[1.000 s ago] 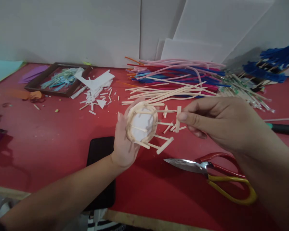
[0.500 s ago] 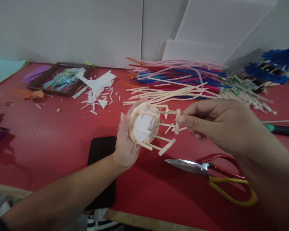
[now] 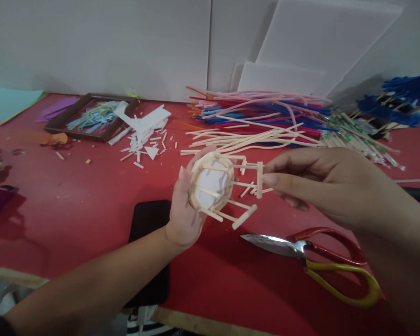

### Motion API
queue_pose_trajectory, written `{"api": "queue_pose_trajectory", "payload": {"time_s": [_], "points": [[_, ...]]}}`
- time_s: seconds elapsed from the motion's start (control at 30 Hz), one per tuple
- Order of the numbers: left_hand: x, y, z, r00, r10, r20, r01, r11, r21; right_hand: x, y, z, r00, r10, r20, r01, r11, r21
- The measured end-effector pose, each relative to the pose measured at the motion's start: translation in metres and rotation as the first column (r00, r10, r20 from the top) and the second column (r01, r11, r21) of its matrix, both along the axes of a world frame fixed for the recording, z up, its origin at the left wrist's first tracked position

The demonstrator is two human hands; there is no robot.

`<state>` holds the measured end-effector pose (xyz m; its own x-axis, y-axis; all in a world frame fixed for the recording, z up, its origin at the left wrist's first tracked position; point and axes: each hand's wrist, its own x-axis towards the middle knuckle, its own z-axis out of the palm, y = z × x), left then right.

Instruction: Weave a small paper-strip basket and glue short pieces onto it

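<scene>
My left hand (image 3: 185, 205) is wrapped round a small craft frame (image 3: 230, 196), which is tilted on its side over the table. Pale sticks make up this frame, with a rounded rim and a white base inside. Straight sticks stick out to the right from the rim, and short crosspieces join some of their ends. My right hand (image 3: 315, 186) pinches the upper crosspiece (image 3: 259, 180) between thumb and forefinger. Its other fingers are curled behind. Below the frame lies a pair of scissors (image 3: 276, 245) with red and yellow handles. The left fingers are mostly hidden behind the frame.
A black phone (image 3: 150, 256) lies under my left forearm. Coloured pipe cleaners (image 3: 266, 105) and pale sticks (image 3: 231, 140) are heaped at the back. White scraps (image 3: 147, 126) lie beside a brown picture frame (image 3: 107, 135). Wrapped sticks (image 3: 357, 135) lie at the right.
The whole view has shifted slightly, so everything sits a little lower and further right. Both hands keep the same hold on the craft frame.
</scene>
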<state>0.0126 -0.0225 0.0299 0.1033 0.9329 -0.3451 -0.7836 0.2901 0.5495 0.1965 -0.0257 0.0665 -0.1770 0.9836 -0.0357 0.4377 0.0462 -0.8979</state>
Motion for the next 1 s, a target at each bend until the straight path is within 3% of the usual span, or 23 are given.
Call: {"api": "queue_pose_trajectory", "payload": {"time_s": [0.17, 0.47, 1.0], "points": [[0.000, 0.001, -0.001, 0.999, -0.016, -0.047, 0.017, 1.000, 0.017, -0.004, 0.001, 0.002, 0.999, 0.037, 0.013, -0.037, 0.999, 0.022], [-0.003, 0.000, -0.020, 0.983, -0.045, -0.177, 0.085, 0.971, 0.225, -0.004, -0.002, 0.000, 1.000, 0.021, -0.003, -0.021, 1.000, -0.006], [-0.002, 0.000, -0.013, 0.995, -0.081, -0.062, 0.088, 0.987, 0.132, -0.005, -0.001, 0.000, 0.998, -0.020, 0.067, 0.016, 0.998, 0.065]]}}
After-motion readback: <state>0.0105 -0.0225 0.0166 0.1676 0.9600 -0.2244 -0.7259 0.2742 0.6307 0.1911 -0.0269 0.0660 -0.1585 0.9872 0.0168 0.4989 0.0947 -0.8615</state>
